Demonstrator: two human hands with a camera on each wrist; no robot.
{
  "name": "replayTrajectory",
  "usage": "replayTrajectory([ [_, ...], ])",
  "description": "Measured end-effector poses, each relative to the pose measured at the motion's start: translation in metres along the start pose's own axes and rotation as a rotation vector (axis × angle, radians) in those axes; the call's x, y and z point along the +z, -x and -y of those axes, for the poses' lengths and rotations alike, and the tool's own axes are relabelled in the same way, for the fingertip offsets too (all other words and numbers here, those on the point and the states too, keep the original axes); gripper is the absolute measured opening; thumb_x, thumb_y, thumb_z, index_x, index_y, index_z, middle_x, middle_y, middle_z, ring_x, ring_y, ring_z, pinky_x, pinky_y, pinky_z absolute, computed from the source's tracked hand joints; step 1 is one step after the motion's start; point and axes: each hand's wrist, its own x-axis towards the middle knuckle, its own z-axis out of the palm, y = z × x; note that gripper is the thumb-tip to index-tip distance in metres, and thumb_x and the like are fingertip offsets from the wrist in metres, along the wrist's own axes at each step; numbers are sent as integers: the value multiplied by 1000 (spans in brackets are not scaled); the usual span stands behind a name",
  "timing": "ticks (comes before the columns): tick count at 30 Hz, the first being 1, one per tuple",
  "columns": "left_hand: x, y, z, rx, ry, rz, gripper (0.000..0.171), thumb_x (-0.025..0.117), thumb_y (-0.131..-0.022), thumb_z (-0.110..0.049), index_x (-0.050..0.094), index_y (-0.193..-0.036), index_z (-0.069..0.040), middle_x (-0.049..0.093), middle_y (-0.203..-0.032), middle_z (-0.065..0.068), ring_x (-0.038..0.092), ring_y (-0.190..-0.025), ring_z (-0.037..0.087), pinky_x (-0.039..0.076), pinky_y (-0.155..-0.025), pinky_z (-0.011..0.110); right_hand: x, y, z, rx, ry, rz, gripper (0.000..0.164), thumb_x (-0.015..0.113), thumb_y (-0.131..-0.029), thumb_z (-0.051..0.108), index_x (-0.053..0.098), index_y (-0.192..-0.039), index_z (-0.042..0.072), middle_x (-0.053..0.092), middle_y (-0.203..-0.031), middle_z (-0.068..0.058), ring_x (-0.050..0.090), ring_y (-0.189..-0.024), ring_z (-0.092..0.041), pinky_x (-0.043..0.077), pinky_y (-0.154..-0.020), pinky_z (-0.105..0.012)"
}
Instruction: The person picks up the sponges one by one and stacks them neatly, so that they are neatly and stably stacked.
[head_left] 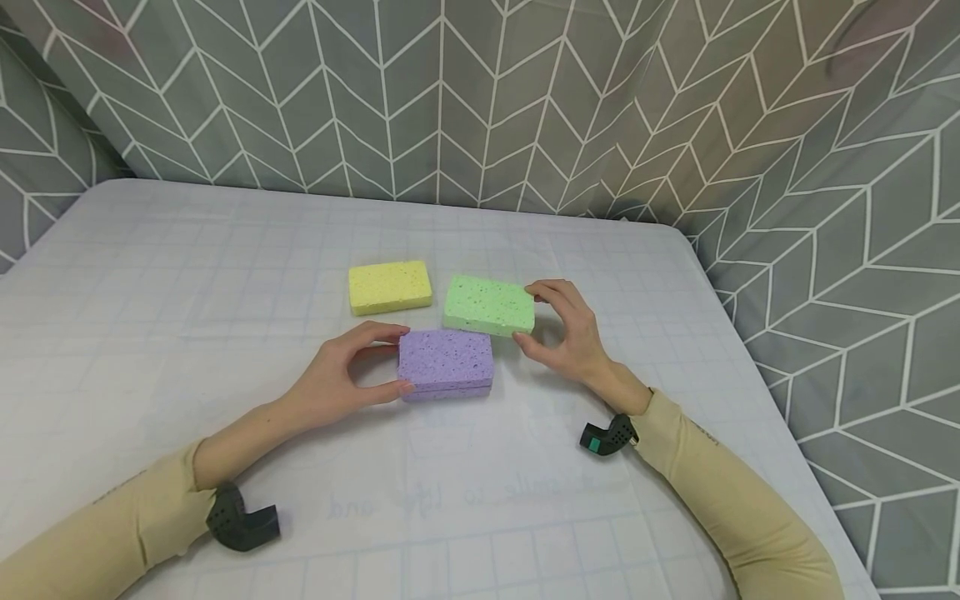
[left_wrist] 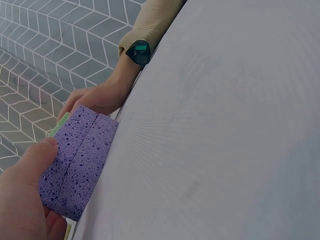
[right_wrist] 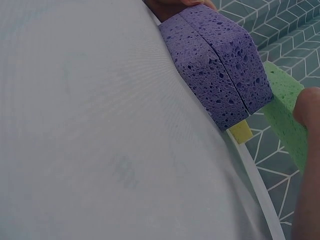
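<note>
1. Left hand (head_left: 330, 375), seen in the head view, grips the left end of two stacked purple sponges (head_left: 446, 358), its thumb at the near corner and its fingers towards the far one. The stack sits on the white table (head_left: 165, 350).
2. Also in the head view, the right hand (head_left: 573, 337) grips the right end of a green sponge (head_left: 489, 306), thumb at the near corner, a fingertip at the far one. The green sponge is just beyond the purple stack and a little to its right; whether it rests on the table is hard to tell.
3. Left of the green sponge, across a narrow gap, a yellow sponge (head_left: 390, 287) lies on the table, touched by neither hand. Tan sleeves (head_left: 735, 492) cover both forearms, and patterned cloth (head_left: 405, 108) hangs behind the table.
4. From the left wrist, the left thumb presses on the purple stack, and a seam runs between its two layers. Part of the green sponge shows behind it, with the right hand beyond.
5. From the right wrist, the purple stack stands in front of the green sponge, which the right hand holds at the picture's edge. A yellow corner peeks out below the stack.
</note>
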Motion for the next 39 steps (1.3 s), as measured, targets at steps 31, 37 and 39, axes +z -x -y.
replayTrajectory([
  [31,0,0,0,-9,10,2,66,89,-76,-20,59,-135,-18,61,-132,-5,60,-119,7,49,-107,29,1,5,-10,-73,19,8,60,71,-83,39,62,-120,-8,62,-114,-23,57,-99,-34,47,-95,-24],
  [37,-1,0,0,7,4,1,65,89,-76,-20,59,-134,-18,62,-130,-6,61,-118,7,49,-106,30,1,5,-10,-86,21,10,60,72,-81,36,62,-120,-9,62,-114,-23,58,-99,-33,48,-95,-25],
  [39,-1,0,0,10,1,1,65,89,-76,-20,59,-134,-19,62,-130,-6,61,-118,7,49,-106,31,1,5,-9,-89,19,12,60,72,-80,34,62,-120,-9,62,-114,-24,58,-99,-34,48,-96,-24],
])
